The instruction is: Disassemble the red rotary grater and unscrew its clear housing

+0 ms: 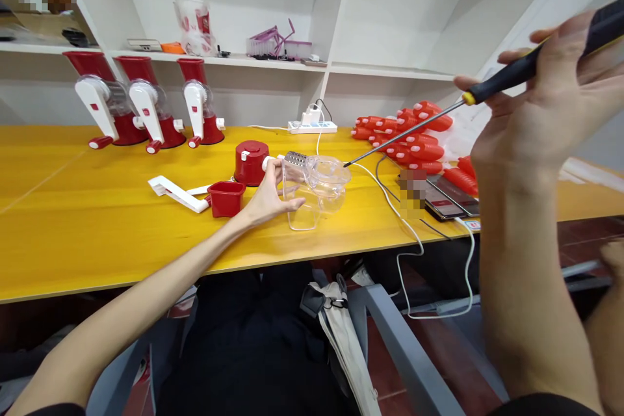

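Observation:
My left hand (270,198) grips a clear plastic grater housing (305,211) at its left side, low over the yellow table. My right hand (541,97), raised at the right, holds a long screwdriver (507,81) with a black and yellow handle. Its shaft slants down to the left, and the tip appears close to the housing's round rim; I cannot tell whether they touch. Just behind my left fingers shows a metal grating drum (295,158). A red base (251,162), a red hopper (227,199) and a white crank handle (179,194) lie left of my hand.
Three assembled red and white rotary graters (197,104) stand at the back left. Several orange-red items (409,136) are piled at the back right, near a phone (443,198). A white cable (390,198) crosses the table from a power strip (312,127). Shelves rise behind.

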{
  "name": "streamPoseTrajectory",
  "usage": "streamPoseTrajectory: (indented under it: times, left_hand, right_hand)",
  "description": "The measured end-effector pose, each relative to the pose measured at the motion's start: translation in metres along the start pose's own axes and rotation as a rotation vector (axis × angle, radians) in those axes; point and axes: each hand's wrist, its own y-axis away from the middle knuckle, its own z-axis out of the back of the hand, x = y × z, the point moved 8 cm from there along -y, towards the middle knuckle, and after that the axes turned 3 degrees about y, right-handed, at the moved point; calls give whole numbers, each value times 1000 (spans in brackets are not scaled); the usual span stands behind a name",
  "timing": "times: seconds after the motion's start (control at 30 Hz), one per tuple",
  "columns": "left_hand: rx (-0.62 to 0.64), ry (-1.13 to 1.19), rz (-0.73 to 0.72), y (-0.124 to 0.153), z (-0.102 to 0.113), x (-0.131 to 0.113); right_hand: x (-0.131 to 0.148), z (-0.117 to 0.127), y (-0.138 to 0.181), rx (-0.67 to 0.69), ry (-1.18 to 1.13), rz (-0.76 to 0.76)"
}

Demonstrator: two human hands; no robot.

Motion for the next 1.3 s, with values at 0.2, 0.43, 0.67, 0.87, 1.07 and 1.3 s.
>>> streamPoseTrajectory:
  times: [0.2,0.43,0.67,0.87,1.07,1.3]
  left_hand:
    - [-6,-32,-10,2,-2,-1]
    - [28,-67,-13,1,-4,-3]
    - [22,-86,5,1,-3,-1]
    - [37,-148,-26,2,-2,-6]
    - [43,-119,-9,2,-5,-7]
    - [37,-142,-16,1,-5,-9]
  right_hand:
    - [7,-37,-5,151,41,27]
    - [-32,-46,-7,211,23,-168]
    - [-47,-36,-14,249,-5,-174]
    - [-19,-61,-4,345,-7,-111]
    - [-43,-43,-5,162,-51,-235]
    - [-18,-53,-10,253,-86,-143]
